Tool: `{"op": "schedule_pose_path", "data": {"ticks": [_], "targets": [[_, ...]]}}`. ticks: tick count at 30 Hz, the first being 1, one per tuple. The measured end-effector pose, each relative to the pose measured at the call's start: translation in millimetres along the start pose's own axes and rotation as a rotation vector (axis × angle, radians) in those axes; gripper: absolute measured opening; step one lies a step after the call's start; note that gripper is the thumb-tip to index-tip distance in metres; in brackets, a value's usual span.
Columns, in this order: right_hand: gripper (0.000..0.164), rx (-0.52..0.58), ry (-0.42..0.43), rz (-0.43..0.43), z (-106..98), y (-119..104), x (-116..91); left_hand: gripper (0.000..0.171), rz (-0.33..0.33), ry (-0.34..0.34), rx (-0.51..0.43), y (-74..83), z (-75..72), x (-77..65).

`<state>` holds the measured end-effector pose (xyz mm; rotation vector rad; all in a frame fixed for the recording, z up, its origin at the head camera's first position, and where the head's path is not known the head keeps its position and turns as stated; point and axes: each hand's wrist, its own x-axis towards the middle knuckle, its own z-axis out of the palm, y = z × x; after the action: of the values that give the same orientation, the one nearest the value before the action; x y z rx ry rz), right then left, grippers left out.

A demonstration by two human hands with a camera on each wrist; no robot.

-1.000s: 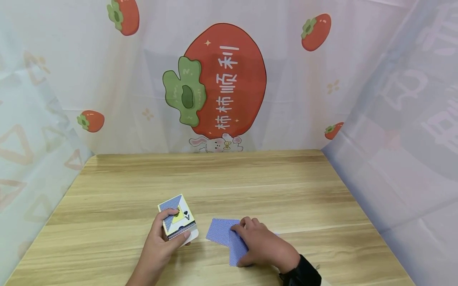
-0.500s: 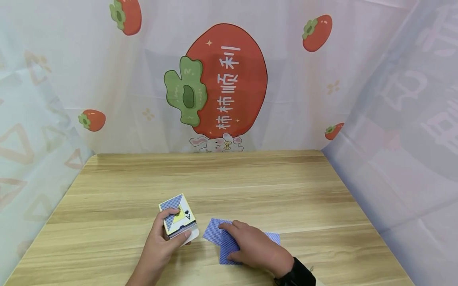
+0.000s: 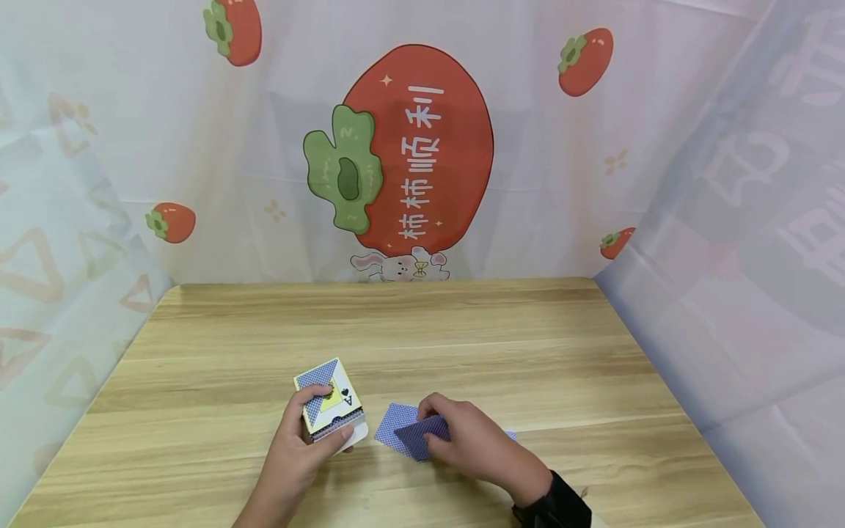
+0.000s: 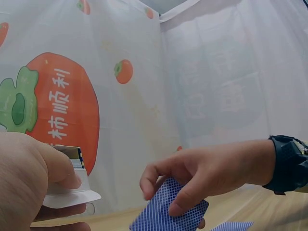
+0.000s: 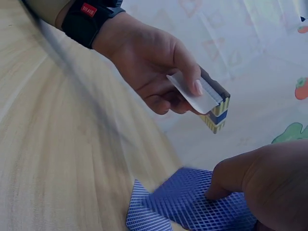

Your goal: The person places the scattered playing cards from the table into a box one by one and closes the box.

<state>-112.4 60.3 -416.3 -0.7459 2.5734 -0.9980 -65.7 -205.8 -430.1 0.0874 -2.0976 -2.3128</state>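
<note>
My left hand point(image 3: 293, 440) grips a playing-card box point(image 3: 320, 418) tilted above the table, its ace-printed face up. The box's white flap point(image 4: 77, 198) hangs open toward me, and pale edges show inside the mouth. On the right, my right hand point(image 3: 478, 444) pinches a blue-backed playing card point(image 3: 422, 434) between thumb and fingers, raised at an angle. Beneath it another blue-backed card point(image 3: 392, 424) lies on the table. A corner of one more blue-backed card point(image 3: 511, 435) peeks out beyond the right hand, the rest hidden behind it.
The wooden table point(image 3: 218, 352) spreads around both hands. White cloth walls enclose it at the back and sides, the back cloth point(image 3: 528, 205) printed with persimmons. A dark wristband point(image 3: 554, 506) sits on the right wrist.
The right hand slid left over the lying cards, then pinched one and lifted it off the table. The left hand and the card box stayed nearly still.
</note>
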Motion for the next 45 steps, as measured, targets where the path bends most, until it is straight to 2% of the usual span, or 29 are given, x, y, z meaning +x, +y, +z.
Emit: {"op": "schedule_pose_path", "data": {"ticks": [3, 5, 13, 17, 20, 24, 31, 34, 39, 43, 45], "targets": [[0.035, 0.007, 0.018, -0.007, -2.1, -0.3, 0.3, 0.065, 0.002, 0.001, 0.001, -0.1, 0.2, -0.1], [0.037, 0.002, 0.026, -0.024, -2.9, 0.1, 0.3, 0.065, 0.005, 0.003, 0.001, 0.3, 0.2, -0.3], [0.024, 0.045, 0.092, -0.073, -2.1, 4.8, 0.3, 0.065, 0.022, 0.003, 0.002, 0.5, 0.5, -0.6], [0.019, 0.07, 0.132, -0.064, -1.6, 5.9, 0.3, 0.064, 0.021, 0.0, -0.001, 0.1, 0.5, -0.7], [0.013, 0.138, 0.137, -0.047, -1.5, 6.1, 0.7, 0.064, 0.022, -0.001, -0.005, 0.4, 0.4, -0.6], [0.016, 0.274, 0.1, -0.046, -2.1, 4.7, 1.5, 0.064, 0.021, -0.004, -0.007, 0.4, 0.2, 0.0], [0.054, 0.595, -0.029, -0.044, -1.2, -2.9, 2.2, 0.064, 0.013, 0.001, 0.002, -0.1, -0.1, 0.5], [0.049, 0.695, -0.094, -0.046, 1.1, -7.2, 2.6, 0.065, 0.014, 0.001, 0.007, -0.7, -0.4, 0.5], [0.027, 0.742, -0.159, -0.043, 7.6, -15.1, 4.7, 0.066, 0.024, -0.012, 0.006, -2.0, -1.2, 0.4], [0.027, 0.803, -0.197, -0.05, 14.7, -21.6, 8.3, 0.065, 0.036, -0.033, -0.009, -2.6, -1.8, 0.3], [0.035, 0.856, -0.22, -0.038, 18.2, -25.0, 9.5, 0.064, 0.05, -0.038, -0.016, -2.9, -1.7, 0.3]]}}
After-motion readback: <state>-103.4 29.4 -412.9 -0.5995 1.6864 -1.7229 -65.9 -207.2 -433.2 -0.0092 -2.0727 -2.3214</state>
